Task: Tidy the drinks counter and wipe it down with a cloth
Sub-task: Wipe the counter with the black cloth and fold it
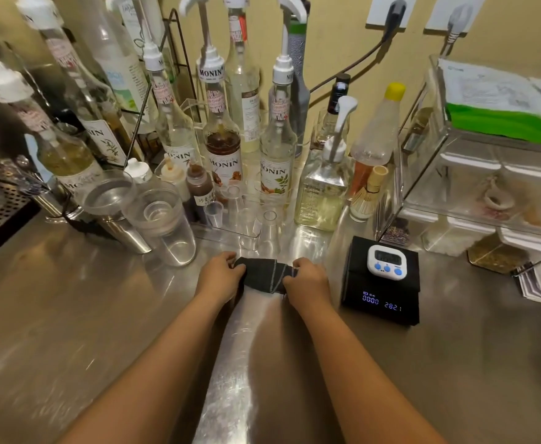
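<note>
Both hands were stretched forward over the steel counter (70, 315) when I looked down, the left hand (219, 277) curled around the left end of a dark cloth (262, 273) and the right hand (306, 282) pinching its right end, fingers closed on the fabric. That cloth lay folded in a short band on the metal between them, touching the surface, with pale stitching showing along its edges. Just to my right of it sat a black scale (381, 288) with its blue digits lit, and a white timer (385, 258) with blue buttons rested on top of the scale's platform. Beyond my left hand stood a clear plastic cup (166, 225) with a smaller cup nested inside, beside a steel shaker (115, 209) leaning at an angle. Behind the cloth I saw a clear tray (227, 237) holding small upturned cups and brown sauce bottles (198, 187). Farther back a row of syrup bottles (222, 155) with white pumps stood against the wall, and a bamboo whisk (370, 195) stood upright near a squeeze bottle (378, 129) with a yellow cap. Off to the right was a clear acrylic rack (429, 174) with lidded containers below and a green-edged packet on top. Two plugs sat in wall sockets (391, 11) above.
</note>
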`<move>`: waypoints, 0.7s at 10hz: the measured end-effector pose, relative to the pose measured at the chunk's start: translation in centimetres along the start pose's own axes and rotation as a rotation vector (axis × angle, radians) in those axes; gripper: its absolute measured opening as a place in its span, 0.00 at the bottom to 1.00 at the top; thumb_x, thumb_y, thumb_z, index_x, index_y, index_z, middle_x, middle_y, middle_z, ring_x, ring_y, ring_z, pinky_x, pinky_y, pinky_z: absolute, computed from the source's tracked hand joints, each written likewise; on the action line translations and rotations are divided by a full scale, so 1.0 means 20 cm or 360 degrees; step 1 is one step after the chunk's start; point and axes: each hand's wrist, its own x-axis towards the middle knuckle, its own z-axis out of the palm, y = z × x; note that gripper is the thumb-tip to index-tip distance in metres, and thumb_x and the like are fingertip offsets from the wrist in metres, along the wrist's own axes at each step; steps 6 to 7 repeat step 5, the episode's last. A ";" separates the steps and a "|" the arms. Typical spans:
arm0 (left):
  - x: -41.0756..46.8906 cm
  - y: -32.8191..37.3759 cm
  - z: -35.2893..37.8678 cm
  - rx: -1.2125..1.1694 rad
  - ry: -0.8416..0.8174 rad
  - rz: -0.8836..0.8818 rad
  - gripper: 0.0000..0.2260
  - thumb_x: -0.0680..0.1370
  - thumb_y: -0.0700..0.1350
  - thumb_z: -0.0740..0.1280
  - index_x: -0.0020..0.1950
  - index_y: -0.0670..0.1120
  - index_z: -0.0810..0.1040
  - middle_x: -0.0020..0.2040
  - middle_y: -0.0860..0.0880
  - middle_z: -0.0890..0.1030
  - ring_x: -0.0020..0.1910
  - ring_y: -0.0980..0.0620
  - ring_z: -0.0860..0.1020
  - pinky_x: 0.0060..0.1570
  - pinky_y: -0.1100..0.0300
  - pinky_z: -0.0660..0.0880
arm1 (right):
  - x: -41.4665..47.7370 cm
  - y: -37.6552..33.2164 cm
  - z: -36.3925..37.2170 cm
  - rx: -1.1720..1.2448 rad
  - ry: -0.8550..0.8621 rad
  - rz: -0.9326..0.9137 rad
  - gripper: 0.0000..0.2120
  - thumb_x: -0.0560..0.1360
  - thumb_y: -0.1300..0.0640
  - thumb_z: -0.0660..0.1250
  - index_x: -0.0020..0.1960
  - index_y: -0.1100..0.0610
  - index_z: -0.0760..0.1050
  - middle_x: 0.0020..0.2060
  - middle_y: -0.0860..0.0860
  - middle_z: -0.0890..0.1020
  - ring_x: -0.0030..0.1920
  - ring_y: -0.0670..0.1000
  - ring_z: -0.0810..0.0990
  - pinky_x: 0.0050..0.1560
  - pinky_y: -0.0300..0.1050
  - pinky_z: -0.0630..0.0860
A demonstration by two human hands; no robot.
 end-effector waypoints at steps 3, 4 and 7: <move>0.04 -0.07 -0.04 -0.0013 0.0210 -0.0039 0.13 0.78 0.40 0.67 0.62 0.45 0.81 0.56 0.43 0.83 0.53 0.44 0.81 0.51 0.56 0.74 | -0.04 -0.08 0.00 0.0152 -0.0148 -0.0137 0.15 0.74 0.62 0.63 0.60 0.60 0.78 0.53 0.58 0.82 0.55 0.58 0.79 0.57 0.52 0.76; 0.05 -0.12 -0.06 0.0052 0.0266 -0.0062 0.17 0.79 0.45 0.67 0.68 0.47 0.78 0.64 0.40 0.77 0.59 0.41 0.78 0.62 0.50 0.73 | -0.04 -0.08 0.01 0.0145 -0.0177 -0.0159 0.15 0.73 0.61 0.64 0.58 0.57 0.80 0.51 0.56 0.83 0.53 0.58 0.80 0.56 0.52 0.77; -0.01 -0.08 -0.04 0.0012 0.0395 0.0039 0.16 0.80 0.47 0.66 0.68 0.49 0.78 0.67 0.41 0.72 0.66 0.40 0.72 0.67 0.50 0.68 | -0.06 -0.06 -0.01 0.0116 -0.0187 -0.0149 0.15 0.74 0.60 0.64 0.60 0.55 0.79 0.53 0.54 0.83 0.54 0.56 0.80 0.55 0.47 0.76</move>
